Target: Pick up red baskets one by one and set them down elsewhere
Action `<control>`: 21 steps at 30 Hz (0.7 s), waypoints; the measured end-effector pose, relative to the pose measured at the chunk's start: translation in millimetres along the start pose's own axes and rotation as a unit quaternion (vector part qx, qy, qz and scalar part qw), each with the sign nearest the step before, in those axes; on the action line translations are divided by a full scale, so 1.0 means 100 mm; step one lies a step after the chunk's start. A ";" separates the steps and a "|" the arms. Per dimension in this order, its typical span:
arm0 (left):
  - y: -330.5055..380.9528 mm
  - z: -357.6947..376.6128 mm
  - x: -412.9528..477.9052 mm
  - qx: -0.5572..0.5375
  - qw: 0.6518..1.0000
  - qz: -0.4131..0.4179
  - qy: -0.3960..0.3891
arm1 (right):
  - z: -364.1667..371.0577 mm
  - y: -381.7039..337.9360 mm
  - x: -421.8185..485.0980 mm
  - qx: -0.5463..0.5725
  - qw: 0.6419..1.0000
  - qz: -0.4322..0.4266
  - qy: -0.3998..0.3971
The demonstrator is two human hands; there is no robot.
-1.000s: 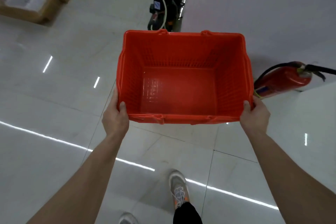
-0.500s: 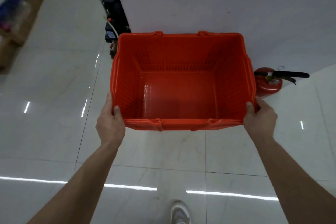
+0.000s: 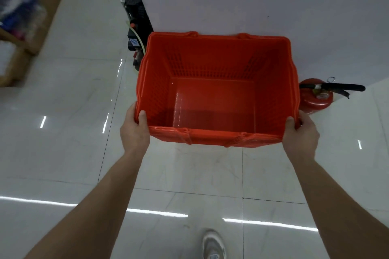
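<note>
- Centrally, an orange plastic basket (image 3: pixel 216 90) is held level above the floor (image 3: pixel 73 153), mouth up, interior bare.
- Basket form: rectangular, walls tapering to a smooth, glossy bottom panel; the side and far walls are perforated with a fine grid of slots; the rim is thick, ribbed and stepped, with two moulded lugs on the far edge and two on the near edge.
- Left hand (image 3: pixel 134 130): clamped on the near left corner of the rim, thumb hooked over the top edge, fingers on the outside out of sight.
- Right hand (image 3: pixel 300 134): clamped on the near right corner of the rim, thumb over the edge, fingers wrapped round the outer wall.
- Far edge of the basket lies close before a plain white wall (image 3: pixel 252 2); whether they touch cannot be told.
- Right side: a red fire extinguisher (image 3: pixel 317 96) with a black lever stands on the floor just beside the basket's right wall, at the foot of the wall.
- Left far corner: a black wheeled machine (image 3: pixel 136 25) with a hose stands near that corner, against the wall's end.
- Left and near sides: open polished white tile with dark joints and streaks of reflected light.
- Far left: a wooden shelf unit (image 3: pixel 19 48) with blurred goods, well apart.
- Bottom edge: a grey shoe (image 3: pixel 213 246) on the tile.
</note>
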State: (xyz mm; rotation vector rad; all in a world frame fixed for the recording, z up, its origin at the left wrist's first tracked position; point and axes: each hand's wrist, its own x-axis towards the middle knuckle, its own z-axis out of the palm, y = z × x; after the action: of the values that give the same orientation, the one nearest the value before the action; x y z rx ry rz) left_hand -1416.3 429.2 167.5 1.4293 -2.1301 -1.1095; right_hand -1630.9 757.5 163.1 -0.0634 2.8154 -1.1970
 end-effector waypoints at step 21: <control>-0.14 0.21 -0.15 -0.029 0.998 0.017 -0.050 | -0.06 0.09 0.02 0.042 0.996 0.047 0.059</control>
State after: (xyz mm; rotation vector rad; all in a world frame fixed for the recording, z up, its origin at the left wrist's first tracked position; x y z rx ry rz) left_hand -1414.7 448.6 145.9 1.3323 -2.1630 -1.2428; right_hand -1633.6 767.8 160.9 0.1489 2.8255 -1.3388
